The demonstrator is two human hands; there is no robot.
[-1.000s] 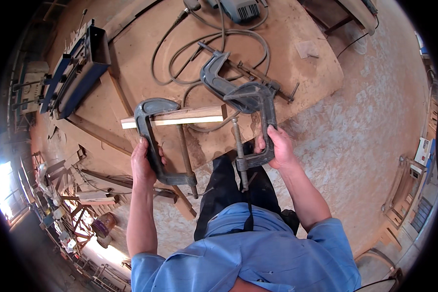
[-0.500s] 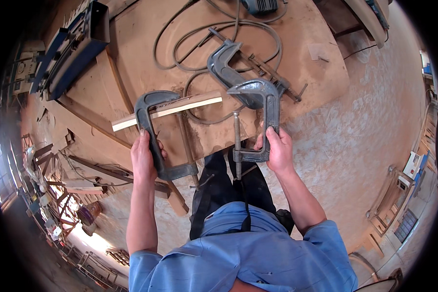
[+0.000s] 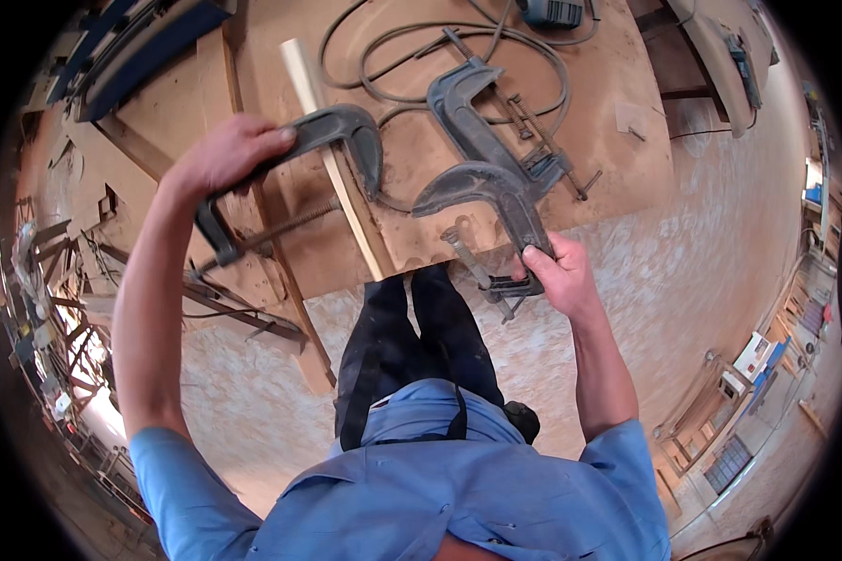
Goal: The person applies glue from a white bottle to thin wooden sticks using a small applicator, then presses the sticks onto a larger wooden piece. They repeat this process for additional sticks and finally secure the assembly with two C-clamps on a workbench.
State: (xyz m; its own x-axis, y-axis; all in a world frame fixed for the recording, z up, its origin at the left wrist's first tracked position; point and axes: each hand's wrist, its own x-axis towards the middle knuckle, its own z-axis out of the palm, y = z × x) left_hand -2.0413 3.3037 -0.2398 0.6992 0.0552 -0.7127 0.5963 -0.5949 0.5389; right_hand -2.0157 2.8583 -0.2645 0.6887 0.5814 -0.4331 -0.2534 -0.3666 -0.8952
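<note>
My left hand (image 3: 229, 154) is closed round the frame of a dark grey C-clamp (image 3: 341, 122), which lies tilted on its side over the table's left part. A pale wooden strip (image 3: 352, 201) passes under that clamp's frame; its near end reaches the table's front edge. Whether the clamp's jaws touch the strip I cannot tell. At the right, my right hand (image 3: 563, 273) grips the lower frame of a second C-clamp (image 3: 505, 192), held over the front edge with its screw pointing toward my body. Just behind it, more C-clamps (image 3: 463, 117) rest on the table.
A brown board table (image 3: 617, 178) spreads before me. A coiled cable (image 3: 374, 70) and a blue-grey power tool (image 3: 550, 13) lie at its far side. Long dark-blue metal parts (image 3: 150, 61) stand at far left. A long wooden batten (image 3: 285, 257) runs past the left front edge.
My left hand has moved up and left, tipping its clamp onto its side. The wooden strip has swung from crosswise to nearly lengthwise. The right clamp has tilted, its screw end swinging right.
</note>
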